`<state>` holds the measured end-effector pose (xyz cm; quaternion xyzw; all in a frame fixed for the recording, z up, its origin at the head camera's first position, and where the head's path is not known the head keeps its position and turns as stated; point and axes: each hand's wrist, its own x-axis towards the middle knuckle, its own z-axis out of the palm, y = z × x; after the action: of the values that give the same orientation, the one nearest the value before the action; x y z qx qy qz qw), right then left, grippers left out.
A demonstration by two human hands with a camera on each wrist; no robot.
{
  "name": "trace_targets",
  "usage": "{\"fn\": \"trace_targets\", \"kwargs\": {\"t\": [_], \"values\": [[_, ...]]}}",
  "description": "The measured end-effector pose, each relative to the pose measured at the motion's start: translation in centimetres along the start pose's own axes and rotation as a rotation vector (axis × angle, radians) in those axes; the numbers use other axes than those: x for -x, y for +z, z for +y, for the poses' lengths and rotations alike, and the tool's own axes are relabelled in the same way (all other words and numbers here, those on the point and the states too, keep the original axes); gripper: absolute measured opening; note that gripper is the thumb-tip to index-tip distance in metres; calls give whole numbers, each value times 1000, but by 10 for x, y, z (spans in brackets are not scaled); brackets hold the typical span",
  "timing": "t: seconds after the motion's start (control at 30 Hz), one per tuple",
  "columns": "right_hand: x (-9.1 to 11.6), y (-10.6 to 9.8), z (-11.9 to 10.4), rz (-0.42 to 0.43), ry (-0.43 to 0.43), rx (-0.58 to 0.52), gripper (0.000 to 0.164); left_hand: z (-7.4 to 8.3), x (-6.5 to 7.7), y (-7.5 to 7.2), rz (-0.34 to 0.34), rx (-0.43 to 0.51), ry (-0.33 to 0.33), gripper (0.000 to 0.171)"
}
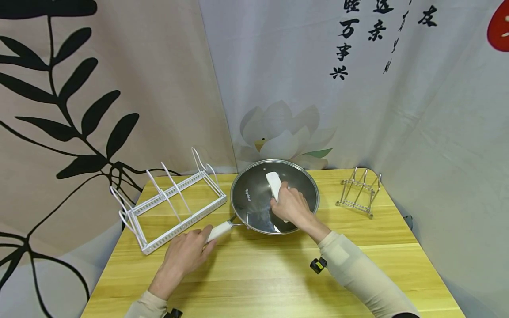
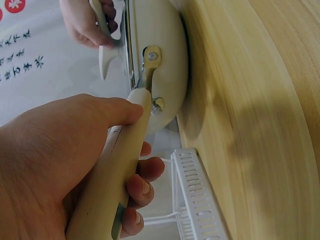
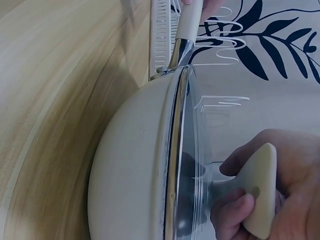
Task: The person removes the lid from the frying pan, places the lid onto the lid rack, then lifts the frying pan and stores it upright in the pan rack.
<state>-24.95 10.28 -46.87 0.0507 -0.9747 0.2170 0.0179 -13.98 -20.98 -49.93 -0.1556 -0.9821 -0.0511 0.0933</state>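
A cream-coloured wok (image 2: 167, 65) stands on the wooden table with a glass lid (image 1: 254, 212) seated on its rim. My left hand (image 1: 187, 249) grips the wok's long pale handle (image 2: 115, 165), thumb laid along the top and fingers wrapped underneath. Over the lid, my right hand (image 1: 292, 202) holds its upright white knob (image 1: 273, 182), with fingers curled beneath the flared top, as the right wrist view shows. The lid's metal edge (image 3: 172, 185) lies along the wok's rim.
A white slotted rack (image 1: 184, 225) with wire dividers lies left of the wok, close to its side. At the right stands a small metal wire rack (image 1: 359, 192). A printed curtain (image 1: 167, 88) hangs behind the table (image 1: 258, 282).
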Motion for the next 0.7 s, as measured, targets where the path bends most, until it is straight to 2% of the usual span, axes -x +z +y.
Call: {"fn": "trace_targets", "kwargs": {"t": [0.7], "values": [[-2, 2, 4, 1, -9, -39, 46, 0, -1, 0, -35, 29, -27, 22]]}}
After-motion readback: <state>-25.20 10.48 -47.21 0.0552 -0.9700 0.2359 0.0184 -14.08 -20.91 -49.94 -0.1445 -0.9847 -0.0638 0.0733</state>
